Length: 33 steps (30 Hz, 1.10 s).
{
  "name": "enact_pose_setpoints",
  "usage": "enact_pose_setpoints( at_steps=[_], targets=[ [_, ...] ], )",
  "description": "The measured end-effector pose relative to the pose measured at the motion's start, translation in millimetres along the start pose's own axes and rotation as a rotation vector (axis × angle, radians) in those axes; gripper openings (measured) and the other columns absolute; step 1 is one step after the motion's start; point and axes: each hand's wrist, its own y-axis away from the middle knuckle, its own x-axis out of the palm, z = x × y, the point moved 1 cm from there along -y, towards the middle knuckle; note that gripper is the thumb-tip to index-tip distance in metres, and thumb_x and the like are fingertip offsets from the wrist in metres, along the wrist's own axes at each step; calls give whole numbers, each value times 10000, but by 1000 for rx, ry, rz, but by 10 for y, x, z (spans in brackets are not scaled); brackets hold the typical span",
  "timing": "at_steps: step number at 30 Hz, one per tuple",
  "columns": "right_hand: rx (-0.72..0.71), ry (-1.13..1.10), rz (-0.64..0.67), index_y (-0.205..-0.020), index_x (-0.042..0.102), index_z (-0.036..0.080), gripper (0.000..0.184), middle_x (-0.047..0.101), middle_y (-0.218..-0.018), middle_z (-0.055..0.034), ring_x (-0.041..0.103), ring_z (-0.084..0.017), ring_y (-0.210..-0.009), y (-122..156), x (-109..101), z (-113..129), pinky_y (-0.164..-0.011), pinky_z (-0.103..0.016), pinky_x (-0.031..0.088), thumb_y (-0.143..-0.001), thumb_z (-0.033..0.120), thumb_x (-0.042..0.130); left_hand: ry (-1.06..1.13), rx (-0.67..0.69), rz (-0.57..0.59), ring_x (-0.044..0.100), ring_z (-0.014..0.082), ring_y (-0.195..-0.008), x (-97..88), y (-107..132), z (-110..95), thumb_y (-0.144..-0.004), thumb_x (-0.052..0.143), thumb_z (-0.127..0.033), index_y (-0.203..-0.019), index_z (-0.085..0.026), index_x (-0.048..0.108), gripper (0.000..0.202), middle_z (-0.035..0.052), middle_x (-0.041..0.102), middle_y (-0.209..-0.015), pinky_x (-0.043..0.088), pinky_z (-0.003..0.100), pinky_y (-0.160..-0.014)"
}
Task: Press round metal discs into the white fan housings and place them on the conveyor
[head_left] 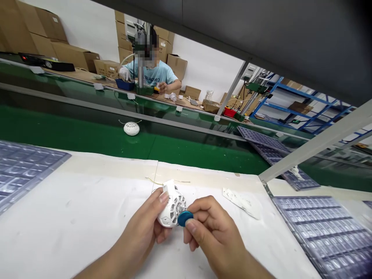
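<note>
- Two hands meet low in the view, close together over the bench [87,228], both on one piece.
- The left hand [139,232] clamps a white vented plastic housing [173,206] between thumb and fingers.
- The right hand [213,232] pinches a teal-blue disc [185,218] and holds it against the housing's slotted face, at about 3 o'clock on the housing.
- Thin wires [167,181] run out from the housing at about 12 o'clock, lying over the bench's white paper covering [72,201].
- A torn paper scrap [241,202] lies at about 2 o'clock from the right hand, well apart from it.
- Clear blister trays with rows of moulded cells sit on both sides: one [26,170] at 10 o'clock from the hands, another [322,236] at 3 o'clock.
- A third blister tray [269,145] rests at about 2 o'clock, beyond the bench's edge, with a small white piece [295,171] on it.
- A second white vented housing [131,128], its wires spread, sits on the green conveyor belt [72,131] at 12 o'clock.
- Across the belt, a co-worker in a blue T-shirt [152,73] has one gloved hand [124,73] beside a blue bin [124,84], whose contents are hidden.
</note>
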Motion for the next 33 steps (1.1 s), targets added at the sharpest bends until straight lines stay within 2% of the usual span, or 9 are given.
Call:
enact_pose_setpoints(
  at_steps=[4,10,14,17,20,23,26,28,33],
  targets=[
    [-49,97,-19,-1004,598,226,121,627,-667,17,525,-117,-534,-51,-16,-110,-526,-240,439,-971,341,582,-46,-7,25,461,119,-565,6,11,2,-911,536,-578,-907,-213,562,366,-15,559,-689,348,221,-482],
    [-75,139,-15,-992,589,227,74,602,-639,36,511,-112,-510,-59,0,-95,-510,-236,413,-954,286,567,-88,-6,44,458,129,-575,-14,-25,-5,-890,572,-584,-970,-201,588,391,-10,549,-695,353,234,-476],
    [-1,176,-33,-1007,554,234,81,596,-640,46,508,-121,-543,-66,-9,-79,-547,-248,410,-953,294,559,-133,-4,61,483,145,-626,-25,-3,-5,-911,535,-593,-1073,-199,598,431,-1,550,-736,375,254,-519],
    [122,145,-65,-1071,505,248,190,530,-600,82,472,-121,-546,-90,-37,-75,-542,-240,378,-932,330,604,-205,26,57,500,152,-641,-50,35,12,-906,507,-644,-1256,-219,518,551,3,585,-760,423,280,-605],
    [173,40,-74,-1126,484,255,419,463,-618,101,477,-117,-558,-119,-44,-63,-560,-236,387,-845,435,739,-245,62,111,498,152,-611,-51,66,23,-805,631,-682,-1397,-214,363,801,-2,609,-727,425,283,-596],
    [140,-101,-39,-1233,469,263,720,575,-888,8,601,-164,-720,-126,3,-62,-643,-279,477,-700,584,832,-189,-27,125,467,135,-559,-20,97,42,-706,747,-661,-1446,-161,251,1022,-8,609,-668,375,248,-511],
    [192,-239,109,-1391,403,279,952,597,-1115,-96,673,-275,-862,-95,78,-129,-664,-370,549,-640,720,790,-74,-127,144,456,116,-511,28,146,80,-620,787,-692,-1453,-132,250,1137,2,620,-634,310,212,-446],
    [203,-212,131,-1404,432,291,991,619,-1091,-104,675,-343,-931,-68,102,-211,-685,-428,570,-600,747,785,15,-155,181,443,96,-485,62,186,100,-579,822,-670,-1435,-143,329,1120,-6,605,-616,277,195,-428],
    [13,-70,-31,-1299,551,367,876,642,-1063,-84,618,-407,-1065,-52,114,-404,-776,-503,579,-539,713,818,131,-168,170,465,88,-499,120,254,109,-616,863,-563,-1341,-191,518,885,16,627,-660,270,195,-449]
  ],
)
